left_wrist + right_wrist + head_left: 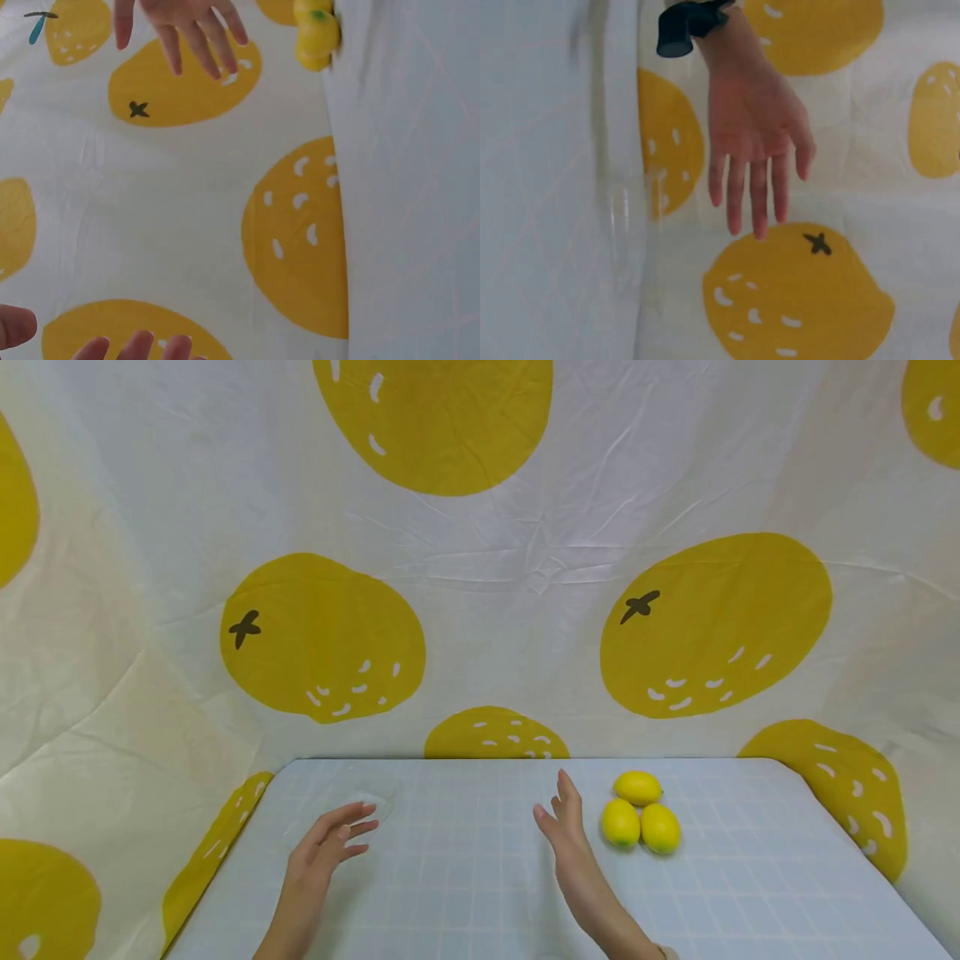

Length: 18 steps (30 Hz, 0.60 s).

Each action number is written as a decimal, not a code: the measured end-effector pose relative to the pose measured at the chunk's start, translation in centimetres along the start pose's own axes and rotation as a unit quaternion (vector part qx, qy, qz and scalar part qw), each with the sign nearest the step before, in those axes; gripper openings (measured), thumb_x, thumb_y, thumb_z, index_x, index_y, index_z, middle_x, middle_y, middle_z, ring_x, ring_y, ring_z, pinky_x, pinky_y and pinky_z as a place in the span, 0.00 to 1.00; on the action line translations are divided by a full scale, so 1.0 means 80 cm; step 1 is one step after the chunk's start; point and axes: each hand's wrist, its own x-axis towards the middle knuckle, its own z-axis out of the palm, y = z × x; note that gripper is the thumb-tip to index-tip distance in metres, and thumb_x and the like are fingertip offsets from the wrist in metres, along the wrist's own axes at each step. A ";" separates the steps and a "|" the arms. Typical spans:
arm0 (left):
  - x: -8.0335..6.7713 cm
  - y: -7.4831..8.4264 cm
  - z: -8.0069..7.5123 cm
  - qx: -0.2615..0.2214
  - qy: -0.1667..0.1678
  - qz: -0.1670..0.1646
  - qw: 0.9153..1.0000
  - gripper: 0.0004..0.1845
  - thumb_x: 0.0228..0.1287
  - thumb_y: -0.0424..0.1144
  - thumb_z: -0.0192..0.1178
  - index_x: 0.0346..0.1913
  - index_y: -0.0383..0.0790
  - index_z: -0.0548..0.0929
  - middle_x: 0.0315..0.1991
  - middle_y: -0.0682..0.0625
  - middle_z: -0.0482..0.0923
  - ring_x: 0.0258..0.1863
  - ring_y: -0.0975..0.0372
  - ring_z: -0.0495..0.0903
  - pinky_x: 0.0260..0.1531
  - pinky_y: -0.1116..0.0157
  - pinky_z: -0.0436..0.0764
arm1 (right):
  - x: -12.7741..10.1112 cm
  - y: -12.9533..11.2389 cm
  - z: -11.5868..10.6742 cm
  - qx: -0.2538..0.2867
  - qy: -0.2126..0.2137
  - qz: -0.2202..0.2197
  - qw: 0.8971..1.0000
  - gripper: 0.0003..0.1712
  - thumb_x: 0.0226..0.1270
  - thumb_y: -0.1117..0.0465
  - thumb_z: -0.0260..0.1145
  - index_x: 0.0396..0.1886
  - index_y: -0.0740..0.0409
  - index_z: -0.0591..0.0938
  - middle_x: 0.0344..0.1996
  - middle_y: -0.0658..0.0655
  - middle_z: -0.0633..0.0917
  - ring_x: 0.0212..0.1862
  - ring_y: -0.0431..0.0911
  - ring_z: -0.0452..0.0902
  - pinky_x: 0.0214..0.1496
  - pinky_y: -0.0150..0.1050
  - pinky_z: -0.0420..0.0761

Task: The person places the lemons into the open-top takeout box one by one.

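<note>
I see the left hand (322, 852) and right hand (573, 847) loose, holding nothing, with three lemons (624, 821) just right of the second, so I guess we're getting ready, and grabbing needs reaching over.

Well left of the lemons (637, 788), we barely make out a clear object (382, 797) — too faint to name, partly behind the left hand (318, 850). Nearer us than the lemons, the bottom edge cuts off the right sleeve (667, 952).
</note>
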 end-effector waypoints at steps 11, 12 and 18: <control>0.011 -0.003 -0.061 -0.127 0.020 0.022 0.991 0.22 0.83 0.38 0.35 0.68 0.26 0.66 0.62 0.47 0.79 0.59 0.52 0.79 0.55 0.63 0.79 | 0.018 0.011 0.059 0.108 0.050 -0.046 0.992 0.42 0.78 0.49 0.52 0.80 0.46 0.40 0.79 0.54 0.36 0.78 0.59 0.33 0.70 0.70 0.33; 0.012 -0.006 -0.066 -0.140 0.026 0.028 0.989 0.22 0.83 0.37 0.35 0.68 0.26 0.66 0.62 0.46 0.79 0.59 0.52 0.79 0.55 0.63 0.79 | 0.019 0.014 0.066 0.113 0.054 -0.048 0.991 0.42 0.77 0.50 0.53 0.79 0.46 0.40 0.79 0.55 0.36 0.78 0.59 0.34 0.71 0.70 0.34; 0.017 -0.022 -0.092 -0.234 0.035 0.052 0.970 0.23 0.83 0.38 0.32 0.67 0.32 0.71 0.62 0.45 0.78 0.59 0.54 0.79 0.56 0.64 0.77 | 0.029 0.031 0.108 0.148 0.066 -0.027 0.986 0.43 0.75 0.52 0.54 0.79 0.48 0.42 0.79 0.60 0.37 0.78 0.62 0.35 0.70 0.71 0.35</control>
